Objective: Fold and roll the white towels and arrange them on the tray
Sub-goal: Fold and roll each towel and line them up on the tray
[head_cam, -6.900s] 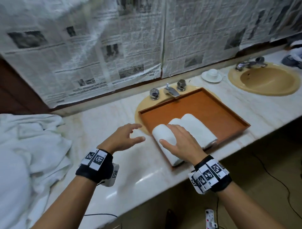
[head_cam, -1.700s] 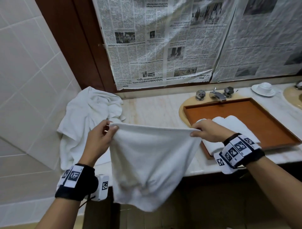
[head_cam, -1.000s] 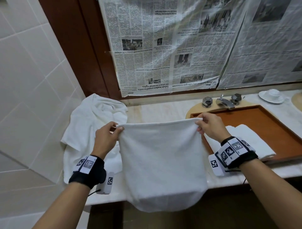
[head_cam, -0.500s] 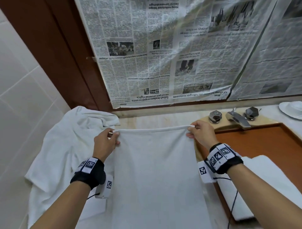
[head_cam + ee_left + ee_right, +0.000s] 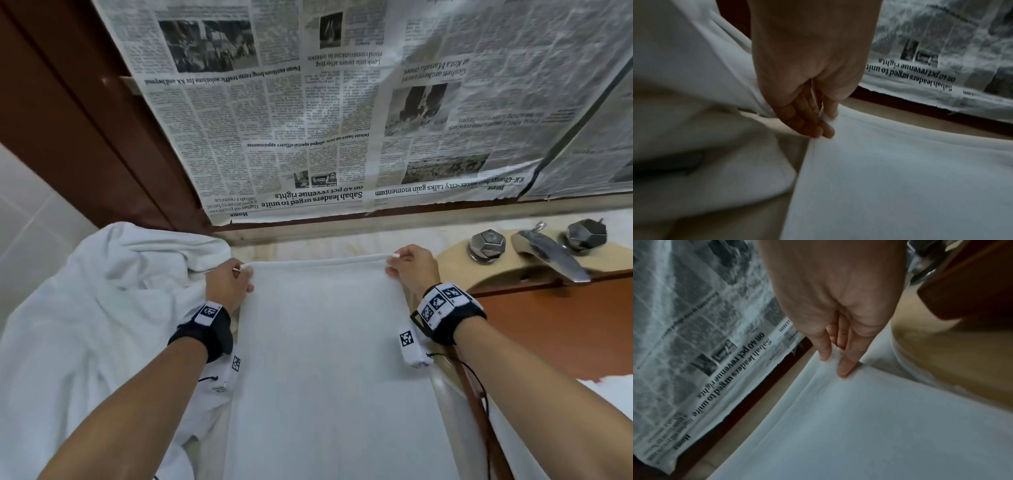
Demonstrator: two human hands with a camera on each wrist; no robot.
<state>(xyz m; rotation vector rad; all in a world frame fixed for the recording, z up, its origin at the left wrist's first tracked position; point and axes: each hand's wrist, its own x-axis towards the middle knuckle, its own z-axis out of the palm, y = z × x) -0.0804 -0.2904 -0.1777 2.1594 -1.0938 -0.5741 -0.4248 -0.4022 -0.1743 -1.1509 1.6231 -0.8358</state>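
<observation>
Head view showed the left hand (image 5: 227, 286) and right hand (image 5: 414, 270) each pinching a far corner of the white towel (image 5: 329, 359), stretched flat between their fingers. It looked soft and limp, so corners seemed the best hold

White towel (image 5: 335, 359), orange-brown tray (image 5: 555, 329), black-and-white newspaper (image 5: 308, 113).

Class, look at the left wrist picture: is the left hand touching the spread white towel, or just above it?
Touching. In the left wrist view the left hand pinches the white towel's corner between thumb and fingertips.
</observation>
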